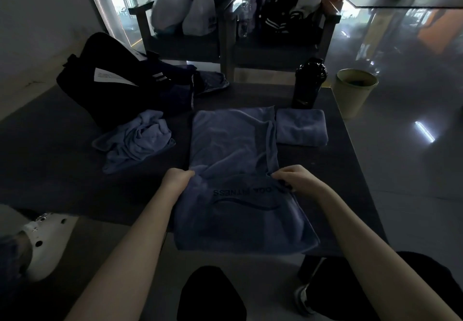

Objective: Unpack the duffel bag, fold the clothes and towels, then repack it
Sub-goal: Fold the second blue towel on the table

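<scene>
A large blue towel (230,145) lies lengthwise on the dark table (62,170), its near end folded over and showing dark lettering. My left hand (176,179) grips the left edge of that fold. My right hand (294,177) pinches its right edge. A small folded blue towel (302,126) rests just right of the big one. A crumpled blue towel (136,140) sits to the left. The black duffel bag (105,80) stands open at the back left, with dark clothes and a white paper showing.
A black bottle (309,82) stands behind the folded towel. A pale bin (355,90) sits on the floor off the table's right edge. Chairs with white plastic bags (185,4) and dark clothing are behind. A person's foot in a white clog (42,235) is at left.
</scene>
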{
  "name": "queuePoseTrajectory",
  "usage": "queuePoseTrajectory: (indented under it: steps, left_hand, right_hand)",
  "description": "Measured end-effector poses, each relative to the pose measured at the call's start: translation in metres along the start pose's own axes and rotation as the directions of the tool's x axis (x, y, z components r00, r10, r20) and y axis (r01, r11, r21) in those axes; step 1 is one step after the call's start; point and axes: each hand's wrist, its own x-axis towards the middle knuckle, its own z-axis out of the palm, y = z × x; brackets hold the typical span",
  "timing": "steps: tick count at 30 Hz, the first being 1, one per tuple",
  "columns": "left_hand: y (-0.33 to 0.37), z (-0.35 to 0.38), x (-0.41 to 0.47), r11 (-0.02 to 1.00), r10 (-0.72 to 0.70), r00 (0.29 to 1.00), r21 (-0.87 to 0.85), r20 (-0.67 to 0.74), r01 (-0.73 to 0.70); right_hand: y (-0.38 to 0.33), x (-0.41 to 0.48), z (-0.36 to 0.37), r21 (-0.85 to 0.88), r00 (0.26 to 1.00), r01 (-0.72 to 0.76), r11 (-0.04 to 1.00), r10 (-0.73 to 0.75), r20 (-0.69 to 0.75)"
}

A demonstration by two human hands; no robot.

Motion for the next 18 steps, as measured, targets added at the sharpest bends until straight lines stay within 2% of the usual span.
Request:
queuePoseTrajectory:
  steps: [5, 10, 11, 14, 18]
  left_hand:
    - [-0.002, -0.002, 0.000, 0.998, 0.046, 0.999, 0.049, -0.026, -0.045]
    - [-0.007, 0.002, 0.000, 0.988, 0.099, 0.993, 0.128, -0.060, -0.091]
    - [-0.008, 0.003, 0.000, 0.983, 0.118, 0.991, 0.152, -0.070, -0.106]
    - [-0.011, 0.004, 0.000, 0.965, 0.161, 0.979, 0.230, -0.124, -0.130]
    - [-0.009, 0.002, 0.002, 0.936, 0.219, 0.964, 0.312, -0.150, -0.164]
  right_hand:
    - [0.011, -0.005, -0.008, -0.112, 0.994, 0.108, 0.988, -0.103, 0.046]
    - [0.010, -0.013, -0.009, -0.273, 0.989, 0.139, 0.952, -0.120, 0.084]
    - [0.012, -0.013, -0.008, -0.314, 0.990, 0.143, 0.938, -0.134, 0.052]
    - [0.020, -0.014, -0.006, -0.366, 0.961, 0.133, 0.921, -0.211, -0.182]
    - [0.027, -0.015, -0.008, -0.258, 0.917, 0.085, 0.962, -0.177, -0.357]
